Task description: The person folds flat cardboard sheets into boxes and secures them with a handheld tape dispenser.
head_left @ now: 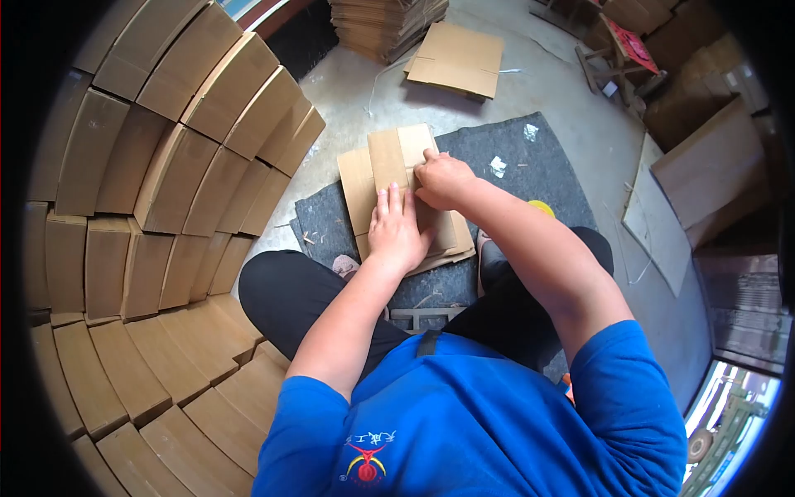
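Observation:
A cardboard box [386, 157], partly folded with its flaps lying in layers, rests between my knees over a dark mat. My left hand [396, 228] lies on its near part, palm down, the fingers stretched out and pointing away from me. At the box's right edge, my right hand [445, 180] is closed with curled fingers against the upper flap. Whatever those fingers hold, if anything, is hidden. More flat cardboard [447, 257] shows under the box's near right corner.
Stacked cardboard boxes [166, 174] form a wall on my left. Flat cardboard [460, 60] lies ahead on the floor, near a tall cardboard stack [385, 25]. The dark mat [542, 166] carries white scraps [498, 166]. A yellow round object [542, 207] sits by my right knee.

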`<state>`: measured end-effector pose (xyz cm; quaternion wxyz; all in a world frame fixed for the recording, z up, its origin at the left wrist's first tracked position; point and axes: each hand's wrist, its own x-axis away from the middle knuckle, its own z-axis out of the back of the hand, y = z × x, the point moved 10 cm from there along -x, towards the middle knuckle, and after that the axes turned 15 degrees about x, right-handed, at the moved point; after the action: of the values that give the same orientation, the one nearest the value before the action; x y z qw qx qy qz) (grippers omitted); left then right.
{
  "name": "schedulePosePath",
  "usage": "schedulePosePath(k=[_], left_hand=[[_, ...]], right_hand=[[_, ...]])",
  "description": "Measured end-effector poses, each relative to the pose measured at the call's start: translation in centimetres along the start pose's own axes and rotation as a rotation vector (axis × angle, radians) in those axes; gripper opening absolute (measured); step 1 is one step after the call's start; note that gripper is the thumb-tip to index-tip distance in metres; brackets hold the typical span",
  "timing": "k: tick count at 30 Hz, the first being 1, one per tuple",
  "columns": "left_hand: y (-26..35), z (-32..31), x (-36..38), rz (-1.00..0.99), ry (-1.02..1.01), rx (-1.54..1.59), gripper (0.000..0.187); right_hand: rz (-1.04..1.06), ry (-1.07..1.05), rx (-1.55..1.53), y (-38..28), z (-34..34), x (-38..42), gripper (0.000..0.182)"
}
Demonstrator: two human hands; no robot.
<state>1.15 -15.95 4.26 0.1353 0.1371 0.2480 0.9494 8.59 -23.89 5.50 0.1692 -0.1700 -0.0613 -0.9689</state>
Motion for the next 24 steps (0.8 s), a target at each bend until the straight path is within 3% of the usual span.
schedulePosePath(k=[3,4,9,10,12,14,16,19,22,24], left_hand=[[0.9,0.8,-1.1,0.013,-0.011,-0.074,0.088],[1.4,0.8,-1.5,0.057,-0.105,-0.126,0.089],[2.5,1.1,-3.0,0.154,-0.481,-0.279,0.081],[2.4,1.1,-3.4,0.154,-0.524,-0.310,0.077],[3.1,1.5,-3.9,0.159,-0.602,-0.374,0.070],[2.5,0.1,-4.8,0.144,-0.702,-0.483,0.059],[3.5,-0.4,-4.3,0.106,-0.840,-0.633,0.050],[3.1,-1.1,-4.7,0.086,-0.816,-0.623,0.044],[4.2,-0.2,-4.2,0.090,-0.776,-0.564,0.040],[3.2,-0.2,-5.0,0.068,-0.629,-0.513,0.039]], right_hand=[[0.089,-0.056,0.073,-0.5,0.3,-0.6,0.038],[0.084,-0.052,0.061,-0.4,0.9,-1.0,0.038],[0.236,-0.442,0.154,0.5,0.1,-2.6,0.042],[0.326,-0.378,0.182,1.2,-0.3,-3.9,0.047],[0.239,-0.343,-0.022,4.8,1.4,-4.8,0.049],[0.098,0.026,-0.273,10.3,5.9,-2.4,0.054],[-0.078,0.216,-0.488,17.1,4.2,-1.5,0.051],[-0.357,0.093,-0.773,25.4,-4.7,1.5,0.044],[-0.614,-0.070,-0.512,30.5,-17.0,4.8,0.035],[-0.713,-0.288,-0.421,30.5,-26.0,7.2,0.034]])
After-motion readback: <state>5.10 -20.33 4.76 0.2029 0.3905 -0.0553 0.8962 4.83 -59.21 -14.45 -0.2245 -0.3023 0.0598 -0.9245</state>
